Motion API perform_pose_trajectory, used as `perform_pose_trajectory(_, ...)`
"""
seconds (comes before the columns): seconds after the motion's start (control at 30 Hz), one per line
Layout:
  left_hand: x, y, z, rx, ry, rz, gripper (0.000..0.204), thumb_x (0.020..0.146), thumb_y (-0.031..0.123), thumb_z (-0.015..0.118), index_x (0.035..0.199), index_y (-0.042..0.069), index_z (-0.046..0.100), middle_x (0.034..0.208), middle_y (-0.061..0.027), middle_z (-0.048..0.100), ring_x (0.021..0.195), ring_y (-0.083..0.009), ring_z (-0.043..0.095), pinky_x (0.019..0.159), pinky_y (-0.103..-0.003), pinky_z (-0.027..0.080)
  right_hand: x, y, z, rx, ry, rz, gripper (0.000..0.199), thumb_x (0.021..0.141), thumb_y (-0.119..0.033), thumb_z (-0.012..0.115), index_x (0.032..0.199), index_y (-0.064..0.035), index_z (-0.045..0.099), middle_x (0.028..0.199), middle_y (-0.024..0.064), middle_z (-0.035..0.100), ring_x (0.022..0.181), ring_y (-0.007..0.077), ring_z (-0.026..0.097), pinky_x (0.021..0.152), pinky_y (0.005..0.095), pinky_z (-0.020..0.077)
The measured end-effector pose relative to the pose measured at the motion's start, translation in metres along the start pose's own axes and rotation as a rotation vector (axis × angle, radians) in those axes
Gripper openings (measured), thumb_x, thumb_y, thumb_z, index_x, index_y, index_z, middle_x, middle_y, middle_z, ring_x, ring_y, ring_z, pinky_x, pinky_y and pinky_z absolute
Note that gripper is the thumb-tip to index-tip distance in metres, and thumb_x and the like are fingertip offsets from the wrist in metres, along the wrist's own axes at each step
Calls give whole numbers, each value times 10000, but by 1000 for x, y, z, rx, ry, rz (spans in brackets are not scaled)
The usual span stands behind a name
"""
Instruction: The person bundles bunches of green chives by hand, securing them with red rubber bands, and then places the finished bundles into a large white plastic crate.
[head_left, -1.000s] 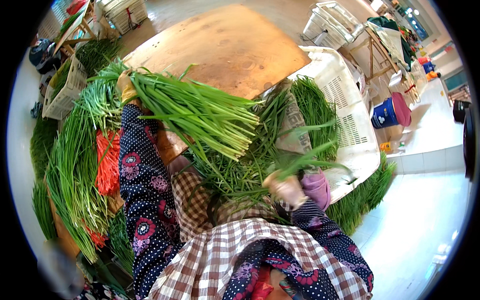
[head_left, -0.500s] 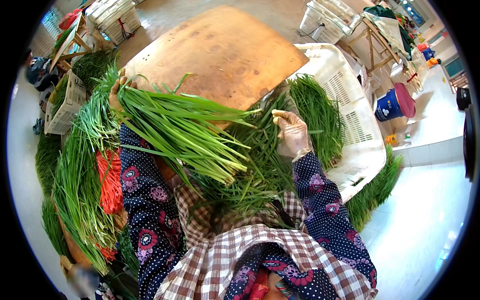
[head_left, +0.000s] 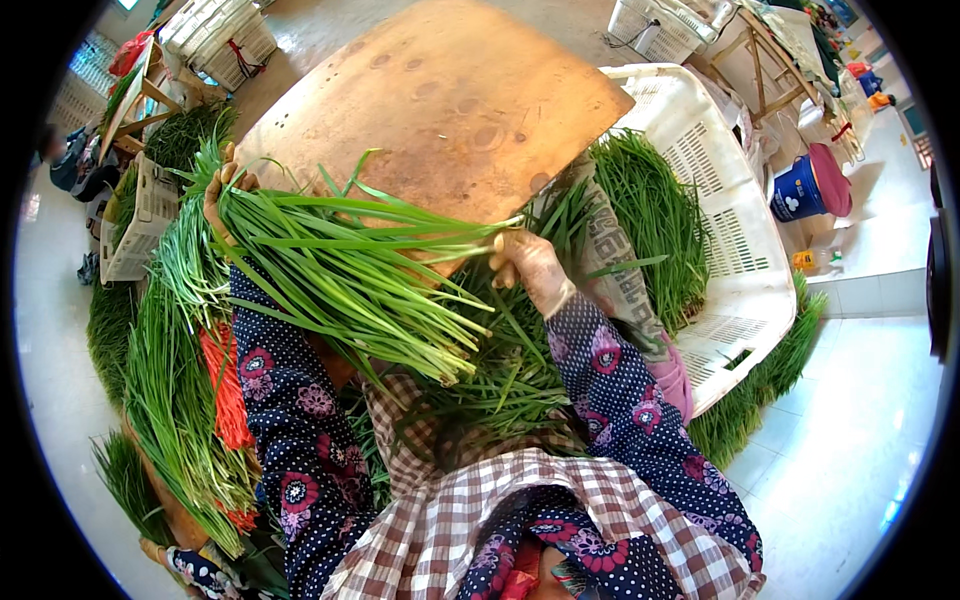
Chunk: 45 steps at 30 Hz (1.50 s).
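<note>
A bunch of garlic chives lies in my left hand, the fingers wrapped round its leafy end. Its pale stalk ends point right and toward me. At the right tips my gloved right hand pinches the end of a few chive stalks that stick out from the bunch. Loose chive leaves cover my lap over the checked apron. Just beyond the bunch stands a wooden board.
Right of my lap stands a white plastic crate with chives in it and a printed sack beside them. On the left lie more chives and red ties. Another person's hand shows at the lower left.
My right hand has moved left to the bunch and closed on stalk ends there. My left hand still holds the bunch. The view has shifted slightly.
</note>
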<state>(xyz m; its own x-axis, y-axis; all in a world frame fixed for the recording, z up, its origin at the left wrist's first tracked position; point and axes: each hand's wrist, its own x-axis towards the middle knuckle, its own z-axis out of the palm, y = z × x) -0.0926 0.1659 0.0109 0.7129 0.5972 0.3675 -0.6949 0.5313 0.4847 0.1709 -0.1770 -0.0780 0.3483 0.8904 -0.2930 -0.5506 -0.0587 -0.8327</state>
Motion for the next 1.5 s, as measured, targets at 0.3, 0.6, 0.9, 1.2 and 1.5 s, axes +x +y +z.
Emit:
perform_pose_trajectory(0.3, 10, -4, 9, 1, 155, 84, 419, 916, 115, 411, 1280, -73, 321, 708, -26, 474, 539, -99, 358, 536, -237, 348, -5, -39, -4, -786, 365, -872, 401, 757, -317, 690, 1064, -76, 600, 941, 39, 607, 823, 140, 562, 721, 269, 479)
perform_pose_trajectory(0.6, 7, 4, 8, 27, 117, 89, 424, 907, 98, 415, 1272, -94, 319, 725, -38, 483, 555, -98, 367, 546, -240, 349, -11, -51, 21, -1114, 138, -631, 129, 747, -144, 642, 833, -59, 597, 764, 64, 627, 659, 220, 599, 605, 314, 473)
perform_pose_trajectory(0.9, 11, -4, -3, 70, 163, 92, 407, 909, 110, 388, 1257, -96, 340, 717, -41, 493, 531, -114, 358, 509, -245, 348, -29, -57, -2, -532, 24, 111, 110, 838, -124, 587, 867, -18, 581, 738, 52, 614, 530, 65, 520, 424, 179, 445)
perform_pose_trajectory(1.2, 10, -8, 1, 105, 223, 91, 377, 912, 117, 400, 1231, -81, 375, 724, -32, 515, 542, -105, 390, 534, -241, 359, -102, -30, -66, -170, -124, -124, 101, 792, -35, 637, 880, -12, 592, 762, 36, 593, 621, 83, 541, 544, 214, 466)
perform_pose_trajectory(1.5, 20, -9, 5, 57, 188, 16, 437, 904, 109, 412, 1285, -82, 315, 704, -24, 455, 560, -110, 345, 548, -244, 329, -42, -23, 29, -1448, -382, -606, 354, 845, -119, 430, 1181, -143, 539, 687, 93, 571, 643, 252, 593, 581, 372, 487)
